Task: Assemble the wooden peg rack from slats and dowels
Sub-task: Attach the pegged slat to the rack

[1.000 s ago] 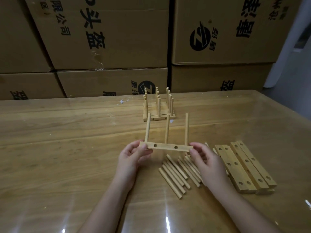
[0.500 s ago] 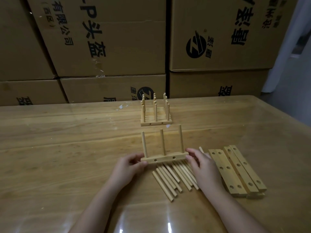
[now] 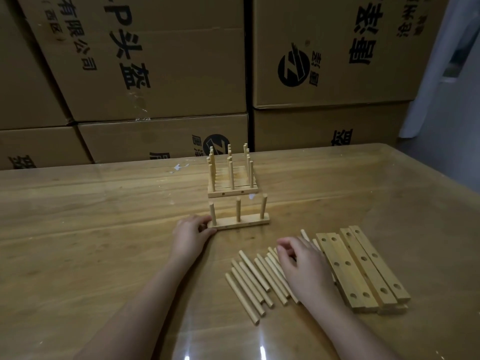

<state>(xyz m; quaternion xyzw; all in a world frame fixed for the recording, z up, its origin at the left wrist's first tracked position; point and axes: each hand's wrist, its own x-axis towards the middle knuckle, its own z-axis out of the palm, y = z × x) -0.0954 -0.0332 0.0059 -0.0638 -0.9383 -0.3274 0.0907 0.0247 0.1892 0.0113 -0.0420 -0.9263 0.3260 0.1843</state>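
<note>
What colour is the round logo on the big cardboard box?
The round logo is black, printed on the brown cardboard box; the head view shows it best.

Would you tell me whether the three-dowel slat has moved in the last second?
Yes. The three-dowel slat went down and forward, now standing on the table close before the pegged slat stack.

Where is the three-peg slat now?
Head view, centre of the table: the three-peg slat stands just in front of the finished rack, left hand pinching its left end.
</note>
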